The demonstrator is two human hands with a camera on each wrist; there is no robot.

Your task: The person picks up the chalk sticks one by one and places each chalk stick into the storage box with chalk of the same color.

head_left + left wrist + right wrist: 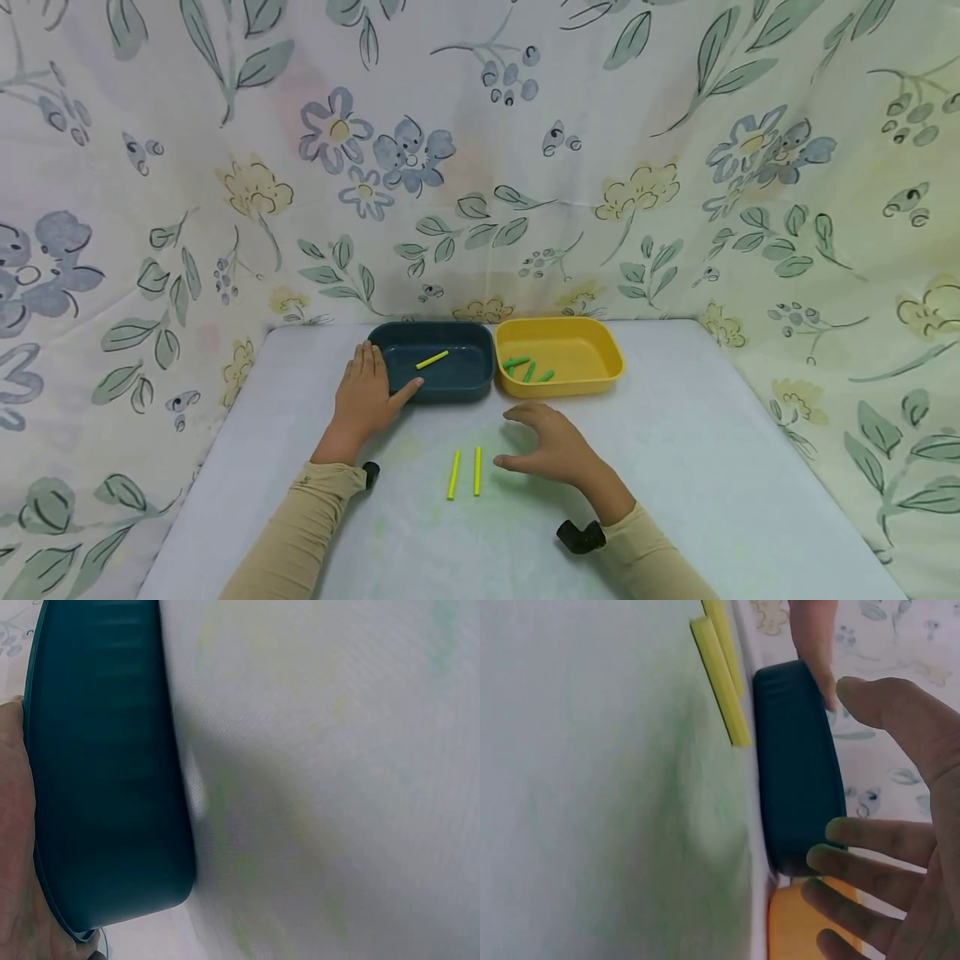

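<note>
My left hand (362, 400) rests on the left end of a dark blue tray (450, 395), fingers straight along its side and thumb at the front rim. One yellow chalk stick (432, 360) lies inside that tray. Two more yellow sticks, a left chalk stick (453, 476) and a right chalk stick (477, 472), lie side by side on the table in front. My right hand (553, 447) hovers just right of them, thumb and fingers spread with nothing between. In the right wrist view, green dust marks the fingertips (823, 856).
Touching the blue tray on its right is a yellow tray (570, 387) with several green chalk pieces (529, 372) at its left. Yellow and green smudges mark the white tablecloth (408, 533). A floral curtain (480, 167) hangs behind the trays and along both sides.
</note>
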